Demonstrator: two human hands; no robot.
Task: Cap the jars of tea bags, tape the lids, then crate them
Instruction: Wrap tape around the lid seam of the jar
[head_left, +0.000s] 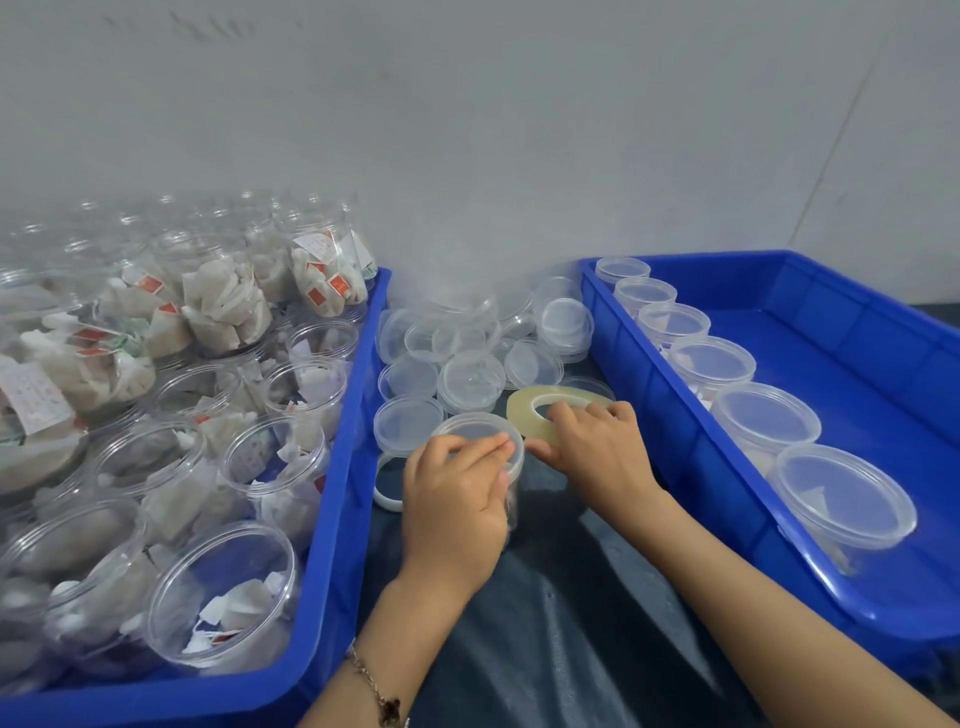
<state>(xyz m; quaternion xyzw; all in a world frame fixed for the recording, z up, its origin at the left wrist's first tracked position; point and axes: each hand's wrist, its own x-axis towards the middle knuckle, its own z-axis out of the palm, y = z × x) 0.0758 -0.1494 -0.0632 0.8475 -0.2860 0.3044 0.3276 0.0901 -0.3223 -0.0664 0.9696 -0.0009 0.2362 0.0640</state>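
Jar (506, 499) stands upright on the counter (561, 613) between the two crates, long axis vertical, mostly hidden behind the left hand (457, 512). Clear lid (475, 434) sits on its mouth. Left grip: fingers curled over the lid's rim and down the jar's side, clamped on it.

Tape roll (524, 410) lies flat just right of the lid, touching or nearly so; cannot tell which. Right hand (597, 452) rests on it, fingertips curled into the centre hole, holding it. Right hand is the nearer to the tape; the jar lies directly left of it, so the tape needs only a short move leftward to reach the lid seam. Judgement: capping done or nearly done on this jar, taping next. Loose tape end not visible.

Materials: jar and lid thin clear plastic, smooth, round; tape a wide flat ring, yellowish, translucent. Counter covered in dark, slightly creased sheet.

Behind: a heap of loose clear lids (470, 382), some overlapping. Left crate (332, 519), blue plastic, holds open jars of pale tea bags, several stacked on top. Right crate (670, 447), blue, holds a row of capped jars (763, 421) along its near wall. Plain grey wall beyond.
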